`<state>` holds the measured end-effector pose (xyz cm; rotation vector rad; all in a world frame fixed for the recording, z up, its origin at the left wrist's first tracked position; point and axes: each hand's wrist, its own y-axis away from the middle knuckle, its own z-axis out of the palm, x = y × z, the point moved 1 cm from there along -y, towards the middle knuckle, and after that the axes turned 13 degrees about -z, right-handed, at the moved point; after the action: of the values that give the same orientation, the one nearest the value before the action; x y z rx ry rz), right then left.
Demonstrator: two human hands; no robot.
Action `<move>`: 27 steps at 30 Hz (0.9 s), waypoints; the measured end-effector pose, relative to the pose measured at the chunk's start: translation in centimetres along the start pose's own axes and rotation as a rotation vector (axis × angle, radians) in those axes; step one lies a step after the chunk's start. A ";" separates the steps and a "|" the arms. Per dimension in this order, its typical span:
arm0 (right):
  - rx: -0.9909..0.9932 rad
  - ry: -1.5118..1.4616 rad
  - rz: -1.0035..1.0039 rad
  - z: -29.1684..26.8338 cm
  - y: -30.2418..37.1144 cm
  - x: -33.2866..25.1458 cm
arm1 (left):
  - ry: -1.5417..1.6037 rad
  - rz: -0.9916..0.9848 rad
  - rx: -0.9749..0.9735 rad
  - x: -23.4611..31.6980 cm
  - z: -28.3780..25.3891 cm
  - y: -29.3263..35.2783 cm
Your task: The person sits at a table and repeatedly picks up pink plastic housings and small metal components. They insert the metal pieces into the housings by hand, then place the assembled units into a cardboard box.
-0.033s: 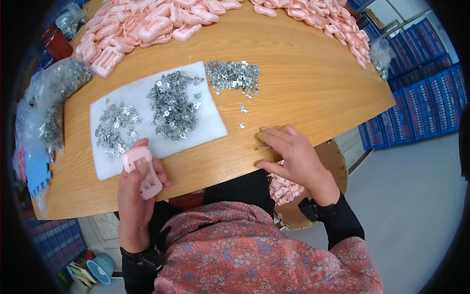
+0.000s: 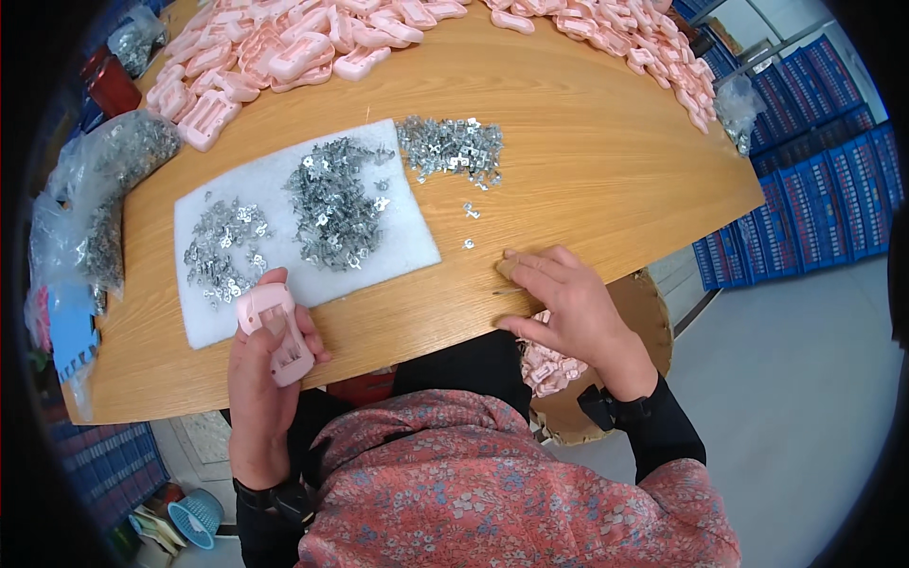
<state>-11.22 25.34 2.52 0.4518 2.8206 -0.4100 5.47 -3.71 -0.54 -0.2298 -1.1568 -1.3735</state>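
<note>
My left hand (image 2: 260, 374) is closed round a pink plastic casing (image 2: 295, 358) with slots in it, held over the table's near edge, thumb on its face. My right hand (image 2: 568, 308) rests at the table's near edge to the right, fingers apart, with nothing seen in it. Left of centre lies a white foam sheet (image 2: 412, 227) bearing two heaps of small metal clips, a thin one (image 2: 222, 248) and a denser one (image 2: 331, 208). Another pile of metal clips (image 2: 450, 147) sits on bare wood beside the sheet, and a few loose clips (image 2: 471, 211) lie nearer my right hand.
Many pink casings (image 2: 294, 52) are heaped along the far side of the wooden table (image 2: 587, 161). Clear bags of metal parts (image 2: 104, 180) line the left edge. Below my right hand stands a round container (image 2: 653, 312) with small pink pieces. Blue crates (image 2: 805, 213) are stacked at right.
</note>
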 end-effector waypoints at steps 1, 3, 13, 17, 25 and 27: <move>0.010 -0.023 0.026 0.0 0.1 -0.2 | -0.003 0.006 -0.004 0.0 0.0 0.0; 0.029 -0.070 0.081 -0.1 0.4 -0.8 | -0.007 0.015 -0.012 0.0 0.0 -0.1; 0.248 -0.171 0.119 2.5 2.9 -3.2 | -0.035 -0.001 -0.025 0.0 0.5 0.1; 0.480 -0.986 0.487 2.9 -0.2 -4.4 | -0.123 -0.108 -0.133 -0.5 2.7 0.3; 0.473 -1.447 0.315 4.1 -5.7 -5.6 | 0.101 -0.395 -0.439 0.3 6.1 -0.5; 0.442 -1.462 0.285 4.5 -6.1 -5.8 | 0.129 -0.409 -0.481 0.0 5.7 -0.9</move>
<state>-7.04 16.85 1.49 0.3711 1.2371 -0.8409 1.86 0.14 1.71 -0.2491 -0.7741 -1.9943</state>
